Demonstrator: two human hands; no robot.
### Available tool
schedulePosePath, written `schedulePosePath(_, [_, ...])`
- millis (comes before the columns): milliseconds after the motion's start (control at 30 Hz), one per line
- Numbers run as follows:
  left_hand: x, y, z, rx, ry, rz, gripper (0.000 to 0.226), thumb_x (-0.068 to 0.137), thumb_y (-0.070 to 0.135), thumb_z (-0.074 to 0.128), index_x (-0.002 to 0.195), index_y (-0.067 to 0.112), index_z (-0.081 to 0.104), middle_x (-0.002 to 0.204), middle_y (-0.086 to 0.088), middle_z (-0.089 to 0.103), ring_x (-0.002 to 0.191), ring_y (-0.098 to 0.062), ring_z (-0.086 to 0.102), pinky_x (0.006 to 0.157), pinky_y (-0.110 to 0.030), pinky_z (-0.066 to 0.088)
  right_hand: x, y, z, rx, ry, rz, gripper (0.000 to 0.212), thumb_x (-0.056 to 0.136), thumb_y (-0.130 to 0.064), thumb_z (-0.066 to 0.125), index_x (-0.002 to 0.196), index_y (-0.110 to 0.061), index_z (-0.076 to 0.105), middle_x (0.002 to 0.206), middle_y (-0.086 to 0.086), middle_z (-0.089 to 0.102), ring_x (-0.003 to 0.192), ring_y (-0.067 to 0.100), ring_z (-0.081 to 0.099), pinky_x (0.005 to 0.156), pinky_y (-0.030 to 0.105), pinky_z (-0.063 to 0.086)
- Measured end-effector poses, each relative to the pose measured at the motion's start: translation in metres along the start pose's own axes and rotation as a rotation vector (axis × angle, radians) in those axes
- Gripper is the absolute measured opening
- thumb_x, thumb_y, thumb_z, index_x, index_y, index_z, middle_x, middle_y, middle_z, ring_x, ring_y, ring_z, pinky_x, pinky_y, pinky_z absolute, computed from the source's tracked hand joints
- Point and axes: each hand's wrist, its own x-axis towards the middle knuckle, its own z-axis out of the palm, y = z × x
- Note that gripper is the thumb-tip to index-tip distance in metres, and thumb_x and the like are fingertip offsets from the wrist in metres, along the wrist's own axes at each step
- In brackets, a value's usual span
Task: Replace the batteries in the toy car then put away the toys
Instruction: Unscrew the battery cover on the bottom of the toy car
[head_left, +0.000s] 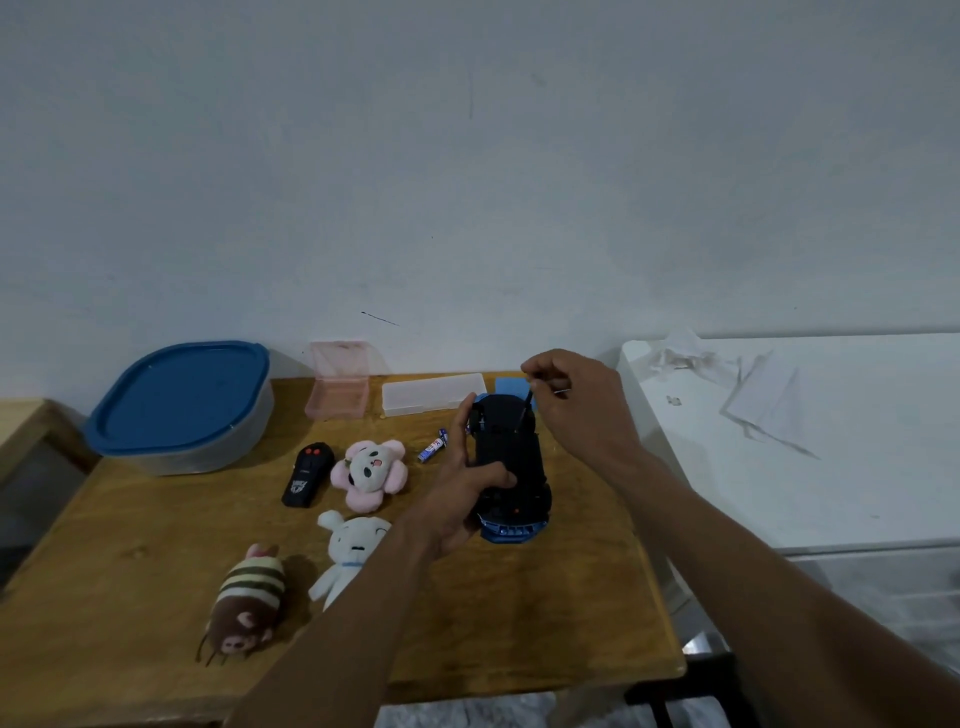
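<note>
Toy car (511, 470) upturned, gripped by left hand (462, 488); right hand (576, 405) pinching screwdriver (524, 413); batteries (434, 449) beside.

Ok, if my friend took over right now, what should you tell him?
Left hand grips the upside-down toy car on the table. Right hand holds a thin screwdriver tip-down on the car's underside. Batteries lie beside the car. Remote and three plush toys are out; the blue-lidded tub is shut. Battery swap isn't visibly finished; toys are not yet put away.
</note>
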Motion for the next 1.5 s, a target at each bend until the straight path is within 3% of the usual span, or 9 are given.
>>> schedulePosePath(200, [0.000, -0.001, -0.003, -0.015, 0.021, 0.004, 0.098, 0.081, -0.020, 0.047, 0.142, 0.053, 0.027, 0.124, -0.008, 0.058, 0.108, -0.037, 0.060, 0.078, -0.045, 0.054, 0.013, -0.006, -0.013, -0.158, -0.176, -0.052, 0.017, 0.090, -0.016, 0.063, 0.103, -0.012, 0.072, 0.097, 0.002, 0.073, 0.087, 0.013, 0.066, 0.087, 0.028, 0.053])
schedulePosePath(333, [0.000, 0.000, -0.003, -0.027, 0.026, 0.018, 0.097, 0.081, -0.020, 0.048, 0.141, 0.054, 0.028, 0.125, -0.010, 0.058, 0.106, -0.037, 0.061, 0.078, -0.046, 0.055, 0.016, -0.011, -0.015, -0.198, -0.178, -0.111, 0.015, 0.088, -0.022, 0.065, 0.094, -0.013, 0.076, 0.093, 0.001, 0.074, 0.079, 0.007, 0.059, 0.080, 0.022, 0.047])
schedulePosePath(533, [0.000, 0.000, -0.004, -0.039, 0.033, 0.024, 0.097, 0.082, -0.020, 0.047, 0.140, 0.055, 0.031, 0.126, -0.010, 0.060, 0.109, -0.038, 0.061, 0.086, -0.050, 0.053, 0.010, -0.011, -0.009, -0.010, -0.131, 0.016, 0.029, 0.084, 0.003, 0.058, 0.105, -0.015, 0.066, 0.092, 0.000, 0.072, 0.083, 0.005, 0.065, 0.074, 0.007, 0.049])
schedulePosePath(700, [-0.001, -0.001, -0.003, -0.029, 0.030, 0.022, 0.097, 0.081, -0.020, 0.048, 0.141, 0.054, 0.030, 0.125, -0.009, 0.060, 0.111, -0.040, 0.060, 0.085, -0.051, 0.053, 0.006, -0.012, -0.006, 0.071, -0.088, 0.035, 0.014, 0.085, -0.007, 0.066, 0.096, -0.015, 0.070, 0.092, 0.000, 0.073, 0.086, 0.007, 0.067, 0.078, 0.013, 0.052])
schedulePosePath(867, [-0.001, -0.003, -0.002, -0.037, 0.029, 0.018, 0.097, 0.081, -0.020, 0.049, 0.141, 0.053, 0.031, 0.126, -0.008, 0.059, 0.114, -0.041, 0.058, 0.089, -0.053, 0.052, 0.000, -0.014, -0.001, 0.076, -0.056, 0.047, 0.014, 0.081, -0.017, 0.073, 0.095, -0.018, 0.071, 0.090, -0.002, 0.067, 0.071, 0.001, 0.061, 0.064, 0.007, 0.049])
schedulePosePath(1133, [-0.001, -0.002, -0.001, -0.027, 0.022, 0.023, 0.097, 0.081, -0.021, 0.048, 0.142, 0.052, 0.030, 0.130, -0.012, 0.056, 0.113, -0.042, 0.058, 0.086, -0.051, 0.052, -0.002, -0.013, 0.000, 0.109, -0.025, 0.054, 0.021, 0.087, -0.009, 0.063, 0.107, -0.015, 0.062, 0.092, -0.001, 0.070, 0.083, 0.010, 0.068, 0.074, 0.018, 0.056])
schedulePosePath(1300, [0.001, 0.002, 0.004, -0.029, 0.024, 0.030, 0.095, 0.082, -0.020, 0.048, 0.141, 0.053, 0.030, 0.130, -0.014, 0.056, 0.114, -0.041, 0.059, 0.089, -0.052, 0.054, -0.007, -0.015, 0.005, -0.003, 0.018, 0.023, 0.008, 0.085, -0.017, 0.070, 0.088, -0.010, 0.068, 0.083, -0.002, 0.069, 0.075, 0.009, 0.064, 0.061, 0.000, 0.043])
schedulePosePath(1433, [0.004, 0.005, 0.004, 0.034, 0.030, 0.056, 0.096, 0.081, -0.019, 0.051, 0.140, 0.054, 0.031, 0.132, -0.013, 0.057, 0.114, -0.037, 0.059, 0.091, -0.053, 0.054, -0.011, -0.012, 0.010, -0.092, -0.042, 0.001, 0.015, 0.088, -0.017, 0.064, 0.102, -0.012, 0.067, 0.094, 0.000, 0.069, 0.081, 0.010, 0.062, 0.068, 0.005, 0.042])
schedulePosePath(1500, [0.005, 0.007, 0.003, 0.058, 0.024, 0.046, 0.097, 0.081, -0.019, 0.052, 0.141, 0.053, 0.030, 0.134, -0.011, 0.054, 0.115, -0.038, 0.057, 0.090, -0.052, 0.054, -0.013, -0.007, 0.015, -0.208, -0.162, -0.054, 0.017, 0.090, -0.018, 0.061, 0.104, -0.012, 0.070, 0.097, 0.003, 0.070, 0.084, 0.015, 0.063, 0.075, 0.019, 0.048])
